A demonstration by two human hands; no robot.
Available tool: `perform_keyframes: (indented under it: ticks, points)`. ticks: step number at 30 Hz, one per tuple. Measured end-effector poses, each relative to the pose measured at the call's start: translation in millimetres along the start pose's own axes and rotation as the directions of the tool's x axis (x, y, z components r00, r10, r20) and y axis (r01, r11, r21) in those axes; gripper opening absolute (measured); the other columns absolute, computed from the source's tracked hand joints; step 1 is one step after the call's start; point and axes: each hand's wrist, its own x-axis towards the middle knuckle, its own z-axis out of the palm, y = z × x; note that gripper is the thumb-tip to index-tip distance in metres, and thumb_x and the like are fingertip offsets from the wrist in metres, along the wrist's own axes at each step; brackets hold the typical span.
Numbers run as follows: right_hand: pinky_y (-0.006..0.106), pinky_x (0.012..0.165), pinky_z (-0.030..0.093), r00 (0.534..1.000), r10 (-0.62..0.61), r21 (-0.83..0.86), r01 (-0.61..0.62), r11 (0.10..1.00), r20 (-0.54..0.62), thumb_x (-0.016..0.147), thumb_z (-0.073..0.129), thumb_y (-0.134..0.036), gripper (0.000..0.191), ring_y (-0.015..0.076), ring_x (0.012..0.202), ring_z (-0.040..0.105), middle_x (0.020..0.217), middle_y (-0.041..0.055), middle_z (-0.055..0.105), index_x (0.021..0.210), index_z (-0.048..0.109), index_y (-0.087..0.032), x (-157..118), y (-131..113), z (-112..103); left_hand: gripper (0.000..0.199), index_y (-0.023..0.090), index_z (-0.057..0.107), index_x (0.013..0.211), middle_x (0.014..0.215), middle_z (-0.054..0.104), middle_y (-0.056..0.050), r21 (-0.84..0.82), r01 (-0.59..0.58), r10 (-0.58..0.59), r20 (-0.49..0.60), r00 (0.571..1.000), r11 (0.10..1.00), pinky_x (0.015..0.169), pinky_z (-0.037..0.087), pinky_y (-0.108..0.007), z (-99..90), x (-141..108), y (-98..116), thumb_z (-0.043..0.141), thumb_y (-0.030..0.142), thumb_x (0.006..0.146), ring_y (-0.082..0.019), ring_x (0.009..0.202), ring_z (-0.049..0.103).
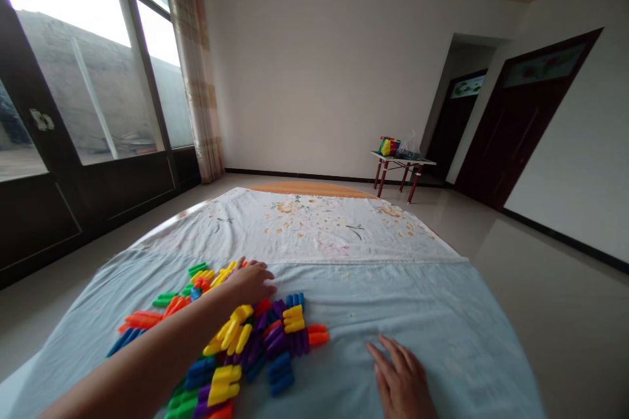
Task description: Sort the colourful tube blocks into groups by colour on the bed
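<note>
A pile of plastic toy building blocks [280, 376] in blue, yellow, purple, green and orange lies on the light blue part of the cloth. My left hand [251, 281] reaches across the pile to its far side, fingers apart and palm down. Small bits of orange and purple block show by its fingertips; whether it touches them I cannot tell. Beneath my left forearm, part of the pile is hidden. To the right of the blocks, my right hand [400, 373] rests on the cloth with its fingers spread, holding nothing. Nearest to it is an orange block [318, 334].
A flowered white and light blue cloth [393, 294] covers the table, whose wooden far edge [314, 189] shows. Beyond it, a small table [410, 161] carries a colourful bag [389, 146] and a clear plastic bag. Glazed doors and a curtain [189, 65] stand at left.
</note>
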Motion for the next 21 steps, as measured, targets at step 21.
perform_keyframes:
  ticks: [21]
  points:
    - [0.04, 0.085, 0.046, 0.99, 0.125, 0.199, -0.136, 0.971, 0.07, 0.087, 0.043, -0.032, 0.031, 0.024, 0.1, 0.058, 0.109, 0.0062, 0.065, 0.109, 0.064, -0.027, -2, -7, -6, 0.032, 0.025, 0.062, 0.1, 0.094, 0.064, -0.007, -0.012, -0.18, 0.177, -0.116, 0.977, 0.984, 0.103, 0.027, -0.049, 39.9, -85, 91, 0.045, 0.04, 0.078, -0.024, 0.1, 0.053]
